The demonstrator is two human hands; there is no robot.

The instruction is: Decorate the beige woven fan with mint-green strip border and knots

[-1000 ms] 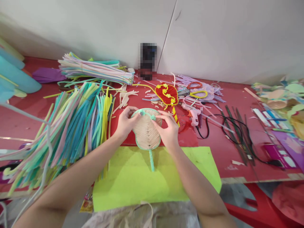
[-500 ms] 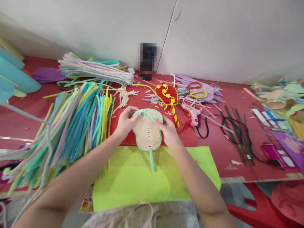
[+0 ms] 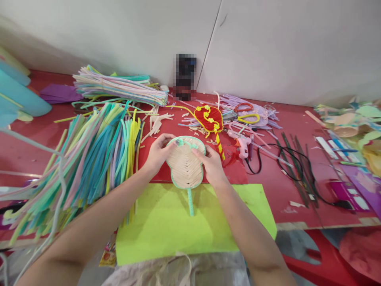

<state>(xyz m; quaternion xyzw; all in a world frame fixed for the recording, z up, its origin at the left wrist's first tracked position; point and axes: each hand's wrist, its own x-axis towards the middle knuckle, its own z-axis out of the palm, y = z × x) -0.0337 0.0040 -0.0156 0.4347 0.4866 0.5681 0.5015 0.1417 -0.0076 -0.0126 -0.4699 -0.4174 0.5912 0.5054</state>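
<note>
Nearest me, a lime-green sheet (image 3: pixel 190 228) lies flat at the counter's (image 3: pixel 276 182) near edge, with both of my forearms reaching out over it. The mint-green handle of the small woven fan (image 3: pixel 185 165) runs down onto that sheet, while the cream, leaf-patterned blade rests just beyond it on the red surface.

My left hand (image 3: pixel 156 155) grips the fan's left edge, fingers curled over the mint trim near the top, thumb on the face of the weave. My right hand (image 3: pixel 212 165) presses on the right edge, its fingers (image 3: pixel 200 153) bent and closed against the trim beside a little mint knot. Both hands are clamped on the fan, one on each side, and it lies flat between them.

To my left, a thick fan-out of pipe cleaners (image 3: pixel 95 155) in teal, yellow and lilac spreads across the counter, just beside my left wrist. Just past the fan sits a red fan with yellow curls (image 3: pixel 210 117), and right of it a pink glue gun (image 3: pixel 242 145) with its black cord (image 3: pixel 285 159) looping away. Further back lies a bundle of pastel pipe cleaners (image 3: pixel 119 87) near the wall (image 3: pixel 268 47), and scissors with yellow handles (image 3: pixel 248 118) rest among lilac scraps. Paper bits crowd the far right.
</note>
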